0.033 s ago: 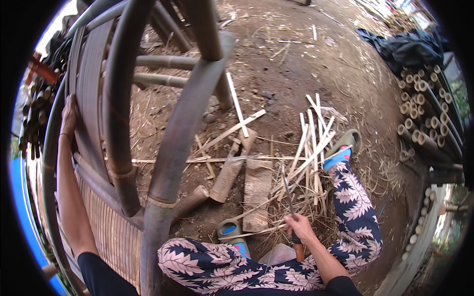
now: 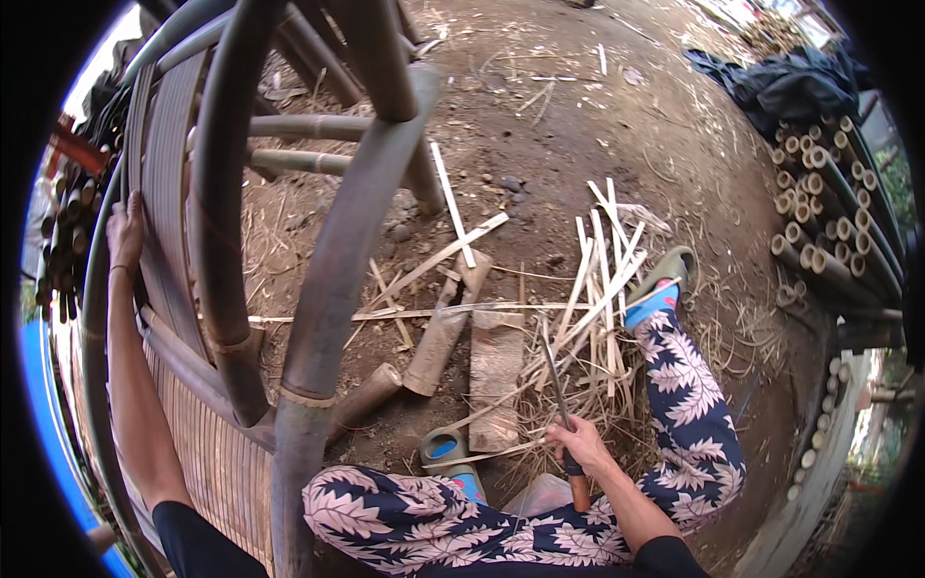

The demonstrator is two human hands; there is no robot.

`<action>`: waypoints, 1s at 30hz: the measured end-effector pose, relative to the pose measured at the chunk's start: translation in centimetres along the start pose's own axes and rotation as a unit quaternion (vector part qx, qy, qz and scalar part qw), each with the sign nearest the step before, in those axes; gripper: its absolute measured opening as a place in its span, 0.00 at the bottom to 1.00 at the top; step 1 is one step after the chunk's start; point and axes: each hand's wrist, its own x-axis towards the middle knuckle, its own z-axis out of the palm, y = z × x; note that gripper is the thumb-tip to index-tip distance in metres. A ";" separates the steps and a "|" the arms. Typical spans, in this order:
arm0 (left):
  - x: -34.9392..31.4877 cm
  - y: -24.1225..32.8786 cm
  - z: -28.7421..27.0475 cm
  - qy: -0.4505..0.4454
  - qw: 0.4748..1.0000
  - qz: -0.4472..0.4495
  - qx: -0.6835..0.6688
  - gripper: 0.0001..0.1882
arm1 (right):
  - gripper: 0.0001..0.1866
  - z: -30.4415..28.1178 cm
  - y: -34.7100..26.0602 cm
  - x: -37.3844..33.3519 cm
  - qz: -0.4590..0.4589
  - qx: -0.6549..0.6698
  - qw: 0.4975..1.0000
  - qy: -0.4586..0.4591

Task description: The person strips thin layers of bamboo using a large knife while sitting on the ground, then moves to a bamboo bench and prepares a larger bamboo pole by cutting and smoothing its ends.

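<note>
A large bamboo chair (image 2: 323, 289) with thick dark poles and a slatted seat stands at my left. My left hand (image 2: 125, 233) reaches along its far left side, fingers closed at the edge of the dark bamboo slats (image 2: 173, 183) of the backrest. Over my lap, my right hand (image 2: 581, 446) is shut on a long knife (image 2: 554, 376), its narrow blade pointing away from me and its wooden handle end showing below the fist. Beyond the knife lie several pale bamboo strips (image 2: 602, 289) in a loose heap.
Between my feet are a flat wooden block (image 2: 496, 376) and a split bamboo piece (image 2: 438, 342). Shavings litter the dirt floor (image 2: 540, 144). Stacked bamboo poles (image 2: 819, 202) lie at the right under a dark cloth (image 2: 780, 87). A blue sheet (image 2: 48, 433) shows at the far left.
My left hand has slid slightly toward me along the backrest edge, its fingers now more curled. The whole view has shifted a little; the knife stays in my right hand.
</note>
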 end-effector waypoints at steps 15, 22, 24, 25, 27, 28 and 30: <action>-42.0 32.1 2.5 -0.583 0.744 0.290 0.149 0.13 | 0.06 -3.7 1.5 -4.7 -0.016 0.109 0.994 0.006; -51.6 16.9 7.4 -0.616 0.750 0.098 0.220 0.41 | 0.09 -3.0 0.5 -4.4 -0.061 0.096 0.993 -0.010; -53.7 14.9 6.8 -0.539 0.819 0.119 0.156 0.40 | 0.09 -2.5 0.1 -4.7 -0.061 0.095 0.994 -0.010; -54.5 14.0 6.8 -0.496 0.850 0.128 0.122 0.39 | 0.10 -2.3 -0.1 -4.6 -0.064 0.090 0.994 -0.012; -56.6 12.1 7.5 -0.427 0.878 0.151 0.153 0.35 | 0.12 -1.9 0.0 -5.2 -0.059 0.073 0.995 -0.023; -56.4 13.0 7.9 -0.423 0.879 0.134 0.174 0.35 | 0.18 -1.9 0.3 -5.2 -0.066 0.057 0.996 -0.024; -55.3 13.7 8.2 -0.395 0.884 0.100 0.229 0.32 | 0.24 -1.3 0.4 -5.4 -0.079 0.011 0.997 0.007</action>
